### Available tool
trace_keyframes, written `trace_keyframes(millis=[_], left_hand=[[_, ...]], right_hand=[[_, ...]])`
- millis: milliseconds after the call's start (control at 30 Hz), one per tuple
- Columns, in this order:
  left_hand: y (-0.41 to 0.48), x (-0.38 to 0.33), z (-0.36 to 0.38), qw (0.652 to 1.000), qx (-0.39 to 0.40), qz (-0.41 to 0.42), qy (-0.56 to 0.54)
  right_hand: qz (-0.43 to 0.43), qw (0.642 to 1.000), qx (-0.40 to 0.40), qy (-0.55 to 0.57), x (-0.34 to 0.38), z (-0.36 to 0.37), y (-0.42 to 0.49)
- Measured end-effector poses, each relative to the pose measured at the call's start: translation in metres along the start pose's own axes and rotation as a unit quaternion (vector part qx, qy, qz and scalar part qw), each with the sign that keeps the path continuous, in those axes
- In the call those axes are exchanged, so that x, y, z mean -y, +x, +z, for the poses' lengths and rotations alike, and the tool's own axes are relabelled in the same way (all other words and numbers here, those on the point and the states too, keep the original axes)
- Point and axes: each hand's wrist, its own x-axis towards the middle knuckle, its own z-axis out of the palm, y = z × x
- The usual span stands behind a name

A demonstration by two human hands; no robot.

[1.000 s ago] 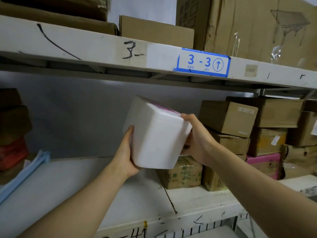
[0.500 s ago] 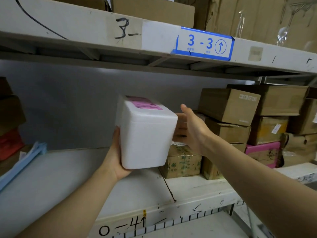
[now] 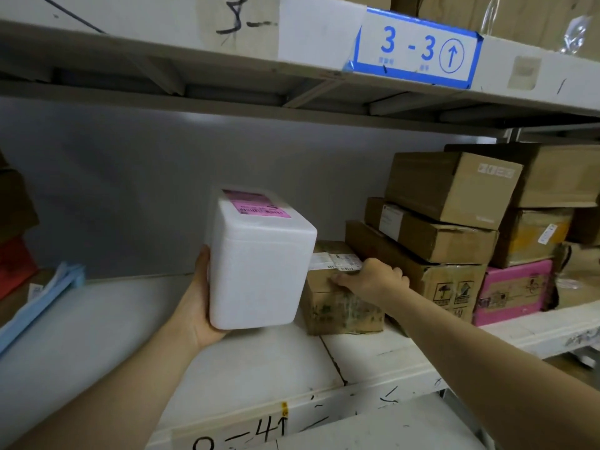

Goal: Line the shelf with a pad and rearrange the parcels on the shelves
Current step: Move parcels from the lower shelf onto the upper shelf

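Fingers of the left hand [image 3: 198, 306] are hidden under and behind the white foam box [image 3: 259, 274]. Only the thumb shows, laid up the box's left face, while the palm cups its lower left corner and carries it upright, clear of the shelf [image 3: 259, 368].

Far out at nine o'clock from the box, pale blue sheets [image 3: 42, 297] lie slanted at the shelf's left end. Dark and red parcels [image 3: 14, 261] sit behind them, too dim to read.

The foam box has a pink label [image 3: 256, 206] on its lid. Just beside it at three o'clock, a small taped carton [image 3: 341, 310] stands on the shelf with a white label [image 3: 334, 263] across its top.

The right hand [image 3: 373, 277] grips that carton. Its thumb lies along the front top edge, and the other fingers [image 3: 394, 276] curl down over the right side with the knuckles up.

At two o'clock a stack of brown cartons [image 3: 431, 235] rises close against the small carton. A pink box [image 3: 513, 290] sits on the shelf beyond the stack, farther right.

Overhead at one o'clock, a blue-edged tag [image 3: 415, 48] reading "3 - 3" with an up arrow is stuck on the upper shelf beam [image 3: 162, 43].
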Motion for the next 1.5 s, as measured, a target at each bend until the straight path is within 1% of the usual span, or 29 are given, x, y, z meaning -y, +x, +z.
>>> trace_keyframes(millis=[100, 200, 400, 567, 733, 1033, 1200, 1367, 1500], left_hand=[[0.001, 0.0, -0.001, 1.0, -0.005, -0.003, 0.005], [0.002, -0.002, -0.003, 1.0, -0.016, -0.002, 0.013], [0.001, 0.002, -0.001, 0.999, -0.042, -0.003, 0.027], [-0.004, 0.003, 0.01, 0.999, -0.032, -0.012, 0.014], [-0.011, 0.002, 0.019, 1.0, -0.022, -0.021, -0.002], [-0.03, -0.004, 0.038, 1.0, -0.024, 0.017, 0.01], [-0.046, -0.002, 0.048, 1.0, -0.022, 0.02, 0.006], [-0.068, 0.004, 0.066, 0.999, -0.017, 0.039, 0.005], [-0.096, 0.016, 0.077, 0.997, -0.029, 0.063, -0.015]], right_hand=[[0.03, 0.992, 0.032, 0.116, 0.0, 0.004, 0.008], [0.061, 0.969, 0.063, 0.232, -0.005, 0.006, 0.007], [0.103, 0.937, 0.103, 0.319, -0.011, 0.017, 0.005], [0.115, 0.918, 0.116, 0.362, -0.014, 0.021, 0.006], [0.126, 0.891, 0.13, 0.416, -0.012, 0.023, 0.006], [0.126, 0.852, 0.106, 0.497, -0.011, 0.023, -0.003], [0.106, 0.838, 0.133, 0.519, -0.015, 0.018, -0.011], [0.064, 0.83, 0.111, 0.543, -0.029, 0.002, -0.023], [0.031, 0.821, 0.115, 0.559, -0.037, -0.017, -0.035]])
